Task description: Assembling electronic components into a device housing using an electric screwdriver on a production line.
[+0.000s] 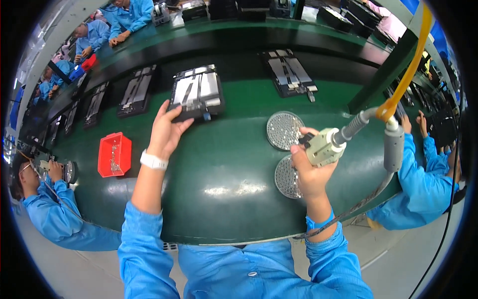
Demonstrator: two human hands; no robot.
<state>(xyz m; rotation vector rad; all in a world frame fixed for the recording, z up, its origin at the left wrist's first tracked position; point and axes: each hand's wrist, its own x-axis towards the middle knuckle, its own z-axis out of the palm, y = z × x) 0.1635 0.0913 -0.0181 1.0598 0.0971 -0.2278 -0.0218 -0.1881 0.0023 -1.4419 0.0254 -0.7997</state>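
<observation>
1. Two hands of yours were occupied. Your left hand [167, 130] had its fingers parted and touching the near-left corner of an opened black-framed unit [198, 92]; whether they gripped or merely steadied it, I could not tell. If that contact was loose, the unit could have slipped or twisted.

2. The unit was toward the far edge of the table [239, 149], left of its middle. A small blue tab [207, 116] jutted from the unit's near edge, close to your fingers, so a careless shift of them could have bent it.

3. Your right hand [313, 174] was wrapped around a pale handheld tool [326, 148], right of the table's middle. It overlapped the lower round dish [285, 177] in view and came close to the upper round dish [283, 124]; a low sweep could have tipped either one and scattered any loose bits.

4. A grey braided cable [351, 210] ran across your right forearm toward the table's near edge. If it had caught on your sleeve, it could have jerked the tool aside.

5. Toward the table's left edge, a red bin [114, 154] held small pieces. Your left forearm was near it, and a wide elbow swing could have knocked it over.
</observation>
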